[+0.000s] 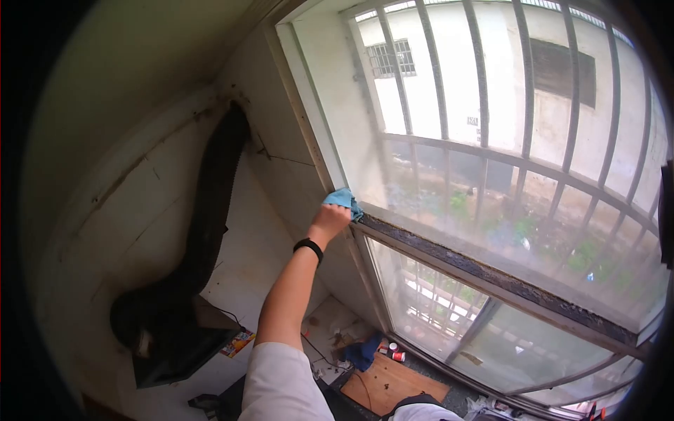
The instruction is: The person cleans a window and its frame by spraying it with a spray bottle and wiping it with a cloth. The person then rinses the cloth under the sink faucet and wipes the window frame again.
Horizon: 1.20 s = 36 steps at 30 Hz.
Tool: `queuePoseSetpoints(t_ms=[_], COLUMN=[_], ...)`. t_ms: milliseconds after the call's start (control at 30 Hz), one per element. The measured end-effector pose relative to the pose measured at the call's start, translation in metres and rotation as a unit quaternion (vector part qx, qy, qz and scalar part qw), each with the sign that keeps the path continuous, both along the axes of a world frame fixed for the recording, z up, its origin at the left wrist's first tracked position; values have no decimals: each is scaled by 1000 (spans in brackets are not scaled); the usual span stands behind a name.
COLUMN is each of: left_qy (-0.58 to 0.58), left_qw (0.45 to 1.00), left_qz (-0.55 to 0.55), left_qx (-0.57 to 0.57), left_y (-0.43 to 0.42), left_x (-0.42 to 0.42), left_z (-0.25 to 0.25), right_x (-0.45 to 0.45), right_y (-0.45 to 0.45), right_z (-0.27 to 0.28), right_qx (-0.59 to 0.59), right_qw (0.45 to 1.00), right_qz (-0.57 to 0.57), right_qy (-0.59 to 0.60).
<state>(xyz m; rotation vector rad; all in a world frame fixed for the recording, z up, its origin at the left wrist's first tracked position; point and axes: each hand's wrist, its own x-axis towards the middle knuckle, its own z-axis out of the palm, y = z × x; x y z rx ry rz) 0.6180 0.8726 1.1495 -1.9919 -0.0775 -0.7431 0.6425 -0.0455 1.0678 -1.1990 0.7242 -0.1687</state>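
My left hand (330,220), with a black band on its wrist, is closed around a light blue cloth (340,199). The cloth touches the window frame at its left side, where the upright meets the dark, dirty crossbar (491,268). Above the crossbar is a large glass pane (449,175) with metal bars outside. Lower panes (428,302) lie beneath it. My right hand does not show.
A black corrugated duct (210,203) runs down the left wall to a dark hood (179,344). Below are a wooden board (393,382), a dark blue cloth (361,352), a small red and white container (398,356) and scattered debris.
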Motion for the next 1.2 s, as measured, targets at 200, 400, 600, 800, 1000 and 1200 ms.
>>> queuePoseSetpoints(t_ms=[200, 400, 600, 800, 1000, 1200], left_qy=[-86, -177, -277, -160, 32, 33], left_qw=[996, 983, 960, 982, 999, 998], left_qz=[27, -22, 16, 81, 30, -49], left_qx=[1, 37, 44, 62, 8, -17], left_y=[0, -9, -18, -4, -5, -2], left_x=[-3, 4, 38, 25, -11, -19], left_z=[154, 321, 335, 204, 31, 54], right_x=[0, 3, 7, 9, 8, 8], right_y=[-2, 4, 14, 18, 17, 19], right_z=[0, -2, -2, -11, -19, -21], right_qx=[-3, -4, -7, -6, -5, 2], right_qw=[1000, 1000, 999, 999, 999, 999], right_qz=[-1, 2, 2, 10, 28, 33], right_qy=[10, 25, 34, 36, 29, 24])
